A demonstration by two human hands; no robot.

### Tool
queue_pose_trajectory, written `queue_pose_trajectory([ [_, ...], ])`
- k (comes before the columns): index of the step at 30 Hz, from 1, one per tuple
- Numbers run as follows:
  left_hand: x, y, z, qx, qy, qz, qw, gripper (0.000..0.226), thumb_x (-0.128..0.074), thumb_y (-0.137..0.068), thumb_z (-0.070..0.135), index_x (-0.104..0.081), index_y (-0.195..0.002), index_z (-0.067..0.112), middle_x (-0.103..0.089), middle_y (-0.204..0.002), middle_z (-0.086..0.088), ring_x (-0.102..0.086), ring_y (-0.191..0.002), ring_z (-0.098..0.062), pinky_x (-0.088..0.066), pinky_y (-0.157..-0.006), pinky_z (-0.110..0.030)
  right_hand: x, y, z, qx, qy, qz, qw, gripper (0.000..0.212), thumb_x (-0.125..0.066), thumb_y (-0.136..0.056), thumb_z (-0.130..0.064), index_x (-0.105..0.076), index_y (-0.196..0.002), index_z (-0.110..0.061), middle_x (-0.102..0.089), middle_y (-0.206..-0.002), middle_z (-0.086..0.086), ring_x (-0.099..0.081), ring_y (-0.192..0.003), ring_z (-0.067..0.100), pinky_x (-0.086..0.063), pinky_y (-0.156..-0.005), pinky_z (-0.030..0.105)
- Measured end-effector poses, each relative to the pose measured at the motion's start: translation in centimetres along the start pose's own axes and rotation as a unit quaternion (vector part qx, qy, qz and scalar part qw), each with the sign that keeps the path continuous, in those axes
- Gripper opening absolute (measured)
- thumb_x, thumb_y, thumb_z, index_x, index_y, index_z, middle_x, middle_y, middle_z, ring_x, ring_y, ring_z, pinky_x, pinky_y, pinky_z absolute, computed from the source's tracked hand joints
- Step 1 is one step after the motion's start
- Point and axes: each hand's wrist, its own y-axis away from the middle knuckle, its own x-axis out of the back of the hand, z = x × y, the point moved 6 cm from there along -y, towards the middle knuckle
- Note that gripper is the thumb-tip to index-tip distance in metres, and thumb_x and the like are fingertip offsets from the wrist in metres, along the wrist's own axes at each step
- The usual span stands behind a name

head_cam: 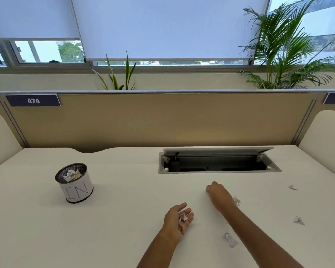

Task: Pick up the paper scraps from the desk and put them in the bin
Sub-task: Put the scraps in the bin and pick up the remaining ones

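Resting palm-up on the desk (124, 219), the left hand (177, 219) lies with fingers apart, cradling a crumpled scrap (183, 216). Right hand (219, 194) curls knuckles-up further out — whether it grips anything, I cannot tell. Loose scraps lie to the right — one by the right wrist (237, 201), one near the forearm (230, 239), two further right (299, 220). Bin (74, 183) stands well left, holding crumpled paper.

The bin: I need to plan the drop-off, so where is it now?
The bin stands on the desk's left side, far left of both hands, scraps already inside.
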Motion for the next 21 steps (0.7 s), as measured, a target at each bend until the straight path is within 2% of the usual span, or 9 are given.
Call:
queue_pose_trajectory([
  [2,-0.4,0.0,-0.4,0.007,0.000,-0.002,1.000,0.026,-0.040,-0.097,0.002,-0.053,-0.112,-0.014,-0.052,-0.090,-0.023,-0.050,-0.071,-0.028,-0.045,-0.091,-0.043,-0.3,1.4,-1.1,0.010,-0.027,0.012,1.000,0.027,-0.036,-0.093,0.000,-0.056,-0.109,-0.006,-0.055,-0.118,0.014,-0.052,-0.108,0.024,-0.045,-0.087,0.030],
  [5,-1.3,0.4,-1.2,0.024,0.016,-0.006,1.000,0.019,-0.041,-0.096,0.002,-0.055,-0.087,-0.008,-0.053,-0.088,-0.023,-0.051,-0.070,-0.029,-0.043,-0.101,-0.044,-0.2,4.1,-2.5,0.014,-0.157,0.023,0.987,0.024,-0.045,-0.089,-0.001,-0.062,-0.106,-0.005,-0.061,-0.112,0.013,-0.056,-0.103,0.023,-0.044,-0.087,0.030],
  [6,-1.5,0.4,-1.6,0.027,0.021,-0.012,0.999,0.021,-0.040,-0.097,0.004,-0.054,-0.084,-0.006,-0.055,-0.083,-0.021,-0.053,-0.070,-0.029,-0.047,-0.096,-0.042,0.1,5.1,-2.9,0.014,-0.209,0.032,0.977,0.024,-0.049,-0.087,-0.001,-0.063,-0.106,-0.006,-0.064,-0.110,0.012,-0.058,-0.100,0.021,-0.045,-0.087,0.028],
  [8,-1.8,0.3,-2.1,0.021,0.018,-0.018,0.999,0.030,-0.035,-0.099,0.010,-0.054,-0.079,-0.002,-0.058,-0.071,-0.017,-0.055,-0.063,-0.024,-0.052,-0.071,-0.033,0.9,7.0,-4.1,0.037,-0.273,0.046,0.960,0.026,-0.051,-0.085,-0.001,-0.066,-0.105,-0.009,-0.069,-0.105,0.009,-0.061,-0.092,0.016,-0.046,-0.082,0.021],
  [11,-1.9,0.3,-2.4,0.022,0.012,-0.021,0.999,0.036,-0.036,-0.097,0.006,-0.053,-0.065,0.003,-0.057,-0.041,-0.008,-0.054,-0.037,-0.013,-0.048,-0.039,-0.017,1.4,8.3,-5.1,0.074,-0.318,0.036,0.945,0.026,-0.055,-0.086,-0.007,-0.066,-0.109,-0.013,-0.071,-0.108,0.004,-0.063,-0.095,0.010,-0.040,-0.076,0.003],
  [13,-2.2,0.6,-2.4,0.025,0.002,-0.034,0.999,0.028,-0.039,-0.095,-0.001,-0.054,-0.072,0.001,-0.060,-0.053,-0.012,-0.058,-0.049,-0.015,-0.050,-0.037,-0.015,2.2,8.1,-4.1,0.061,-0.343,0.058,0.936,0.025,-0.056,-0.089,-0.013,-0.063,-0.114,-0.013,-0.068,-0.115,0.004,-0.059,-0.103,0.009,-0.039,-0.083,0.007],
  [16,-1.8,0.8,-2.4,0.021,-0.010,-0.018,1.000,0.016,-0.042,-0.095,-0.006,-0.056,-0.101,-0.007,-0.051,-0.076,-0.015,-0.051,-0.067,-0.023,-0.052,-0.036,-0.021,3.1,6.6,-0.3,-0.015,-0.283,0.125,0.951,0.030,-0.054,-0.092,-0.017,-0.058,-0.119,-0.006,-0.057,-0.129,0.013,-0.048,-0.122,0.024,-0.033,-0.103,0.026],
  [19,-1.1,0.9,-1.9,0.006,-0.036,-0.014,0.999,0.027,-0.038,-0.095,-0.010,-0.050,-0.118,-0.016,-0.048,-0.076,-0.013,-0.048,-0.066,-0.021,-0.053,-0.037,-0.022,2.3,5.4,3.6,-0.140,-0.192,0.068,0.969,0.043,-0.048,-0.095,-0.028,-0.041,-0.135,-0.017,-0.032,-0.147,0.017,-0.028,-0.136,0.033,-0.029,-0.110,0.042],
  [21,-0.4,1.0,-1.5,-0.001,-0.060,-0.002,0.998,0.031,-0.037,-0.094,-0.012,-0.048,-0.122,-0.017,-0.048,-0.078,-0.013,-0.049,-0.068,-0.022,-0.057,-0.048,-0.022,1.4,5.1,4.4,-0.160,-0.189,0.019,0.969,0.045,-0.045,-0.095,-0.032,-0.036,-0.138,-0.022,-0.031,-0.145,0.019,-0.031,-0.133,0.035,-0.033,-0.109,0.044],
])
